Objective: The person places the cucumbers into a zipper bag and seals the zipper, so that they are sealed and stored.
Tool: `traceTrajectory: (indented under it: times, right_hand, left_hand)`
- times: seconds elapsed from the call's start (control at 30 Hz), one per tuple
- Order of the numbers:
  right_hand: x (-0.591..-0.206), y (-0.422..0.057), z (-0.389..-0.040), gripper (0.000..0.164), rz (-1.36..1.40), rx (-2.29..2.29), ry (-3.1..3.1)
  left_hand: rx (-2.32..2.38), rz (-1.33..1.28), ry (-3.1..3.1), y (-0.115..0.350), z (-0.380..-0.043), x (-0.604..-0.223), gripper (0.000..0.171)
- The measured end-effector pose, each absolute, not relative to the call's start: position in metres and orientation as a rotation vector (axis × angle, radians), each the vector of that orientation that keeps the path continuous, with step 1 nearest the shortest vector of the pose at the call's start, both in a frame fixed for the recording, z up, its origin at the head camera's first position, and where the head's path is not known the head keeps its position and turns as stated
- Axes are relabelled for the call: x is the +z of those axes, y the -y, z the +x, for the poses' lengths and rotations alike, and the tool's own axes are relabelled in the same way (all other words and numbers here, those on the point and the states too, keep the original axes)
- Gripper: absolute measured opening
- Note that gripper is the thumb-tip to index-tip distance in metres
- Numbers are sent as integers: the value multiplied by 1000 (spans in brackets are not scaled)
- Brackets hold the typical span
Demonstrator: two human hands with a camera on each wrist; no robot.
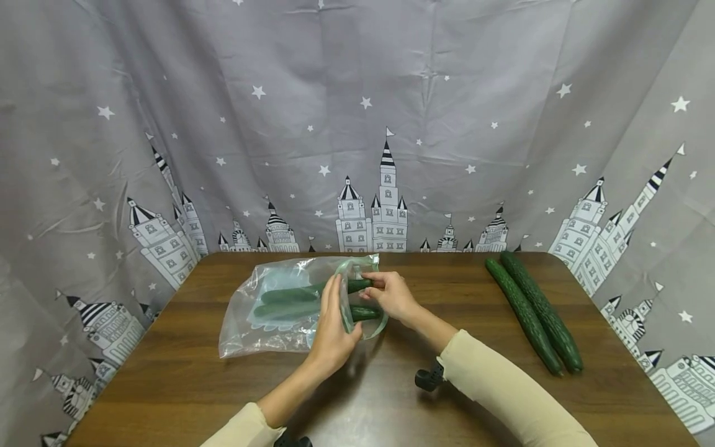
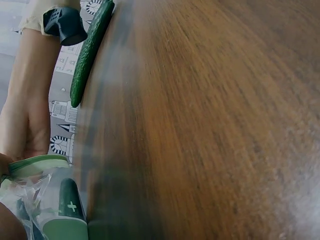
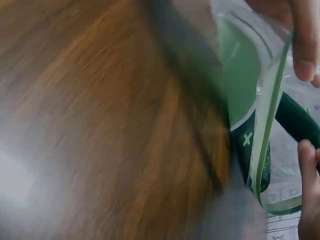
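Observation:
A clear plastic zip bag point(image 1: 240, 332) with a green-edged mouth lies on the table, its opening facing right. Two cucumbers are in it: the rear cucumber point(image 1: 290, 294) and the front cucumber point(image 1: 364, 313), whose ends show at the mouth. My left hand point(image 1: 329, 335) holds the bag near its rim, with the fingers along the outside. At the opening, my right hand point(image 1: 393, 298) pinches the near end of the rear cucumber. In the right wrist view, that cucumber point(image 3: 299, 120) slants into the bag beside the green rim point(image 3: 272, 115).
Two more cucumbers lie side by side on the right of the wooden table point(image 1: 447, 347): a left one point(image 1: 525, 316) and a right one point(image 1: 542, 310). A grey curtain point(image 1: 475, 124) with castles and stars hangs behind the table and at both sides.

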State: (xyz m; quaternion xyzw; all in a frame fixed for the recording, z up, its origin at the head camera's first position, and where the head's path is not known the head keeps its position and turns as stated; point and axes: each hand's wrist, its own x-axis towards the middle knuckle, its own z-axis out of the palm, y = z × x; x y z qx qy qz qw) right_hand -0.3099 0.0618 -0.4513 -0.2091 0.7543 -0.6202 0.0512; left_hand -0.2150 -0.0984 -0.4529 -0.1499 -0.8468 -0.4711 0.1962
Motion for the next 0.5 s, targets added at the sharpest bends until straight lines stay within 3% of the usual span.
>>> traceTrajectory:
  times: [0.23,0.5]
  right_hand:
    - [-455,-66,-309,24,-902,-1288,-2969]
    - [-455,-64,-309,23,-1014,-932,-3144]
  left_hand:
    - [-1316,-433,2369,97,-217,-453,108]
    - [-1322,-432,2367,95,-217,-455,108]
